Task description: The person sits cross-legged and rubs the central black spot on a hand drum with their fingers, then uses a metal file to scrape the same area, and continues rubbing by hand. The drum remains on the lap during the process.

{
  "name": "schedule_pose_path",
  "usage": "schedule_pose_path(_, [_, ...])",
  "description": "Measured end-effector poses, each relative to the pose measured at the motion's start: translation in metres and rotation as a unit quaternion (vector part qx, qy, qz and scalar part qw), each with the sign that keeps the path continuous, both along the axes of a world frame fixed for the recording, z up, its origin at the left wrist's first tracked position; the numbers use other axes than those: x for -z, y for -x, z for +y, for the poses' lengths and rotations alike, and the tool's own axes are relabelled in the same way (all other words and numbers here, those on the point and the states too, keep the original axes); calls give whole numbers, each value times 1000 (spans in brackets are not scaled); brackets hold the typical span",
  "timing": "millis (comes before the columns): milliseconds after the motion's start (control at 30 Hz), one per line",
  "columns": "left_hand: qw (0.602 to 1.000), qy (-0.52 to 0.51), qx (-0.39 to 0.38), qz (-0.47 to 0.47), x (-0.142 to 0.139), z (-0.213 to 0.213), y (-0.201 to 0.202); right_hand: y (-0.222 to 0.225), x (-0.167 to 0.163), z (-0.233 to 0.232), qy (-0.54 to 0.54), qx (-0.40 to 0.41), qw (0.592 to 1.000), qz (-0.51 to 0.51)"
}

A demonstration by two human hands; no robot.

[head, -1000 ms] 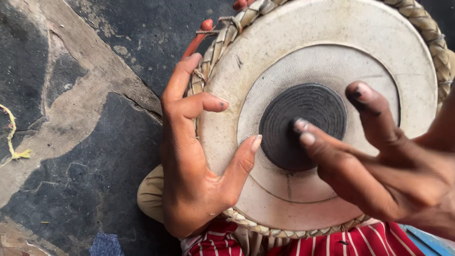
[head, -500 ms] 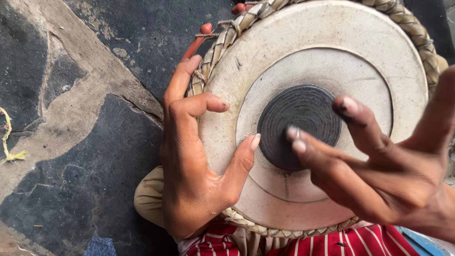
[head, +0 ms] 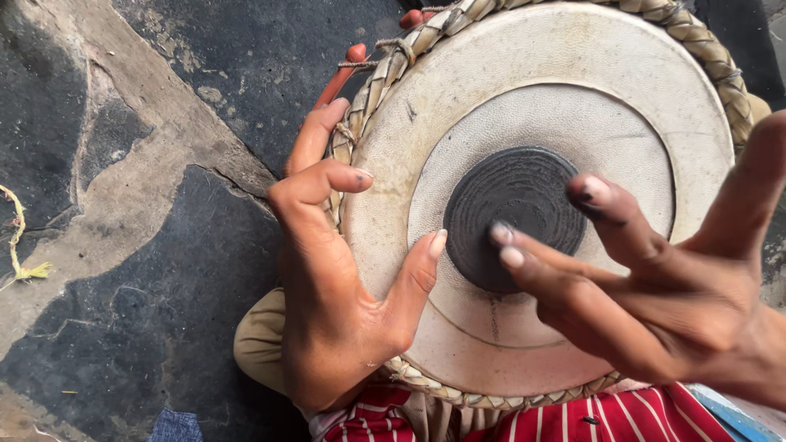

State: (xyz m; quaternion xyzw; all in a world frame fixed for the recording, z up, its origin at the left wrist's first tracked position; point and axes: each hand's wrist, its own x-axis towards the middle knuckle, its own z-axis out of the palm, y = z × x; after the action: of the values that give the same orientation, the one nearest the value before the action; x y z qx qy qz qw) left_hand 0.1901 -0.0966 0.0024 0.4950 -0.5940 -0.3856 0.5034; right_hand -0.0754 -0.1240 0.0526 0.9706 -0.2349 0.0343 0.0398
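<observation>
Nearest the camera, a red cloth with white stripes (head: 573, 417) lay under the near edge of the drum (head: 393, 213), with a tan cushion-like pad (head: 258, 348) poking out at the left. The drum sat on this padding, its round skin head facing up and filling most of the view.

The left hand (head: 336, 303) was spread flat against the drum's left side: thumb laid on the pale skin, index finger curled over the rim, the other fingers down along the plaited edge. The right hand (head: 655, 303) hovered spread above the head, fingers splayed and gripping nothing; two fingertips reached over the black centre patch (head: 512, 217), though whether they touched it could not be told.

The skin looked taut and stiff, likely easy to dent or tear, and the black patch looked brittle. The braided hoop (head: 409, 49) seemed the firm place to take hold; the body was probably fairly heavy.

No containers were in view. Beyond lay the cracked dark stone floor (head: 164, 270) with a scrap of yellow cord (head: 20, 237) at far left.
</observation>
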Motion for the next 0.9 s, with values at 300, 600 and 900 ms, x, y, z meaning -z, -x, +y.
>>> schedule_pose_path(300, [1000,0,10,-14,3,1,-6,0,-7,0,-90,53,994,-31])
schedule_pose_path(600, [1000,0,8,-16,2,1,-3,-6,0,-6,-38,12,999,-33])
schedule_pose_path(900, [1000,2,17,-6,6,6,-8,-11,-15,23,-133,203,968,-57])
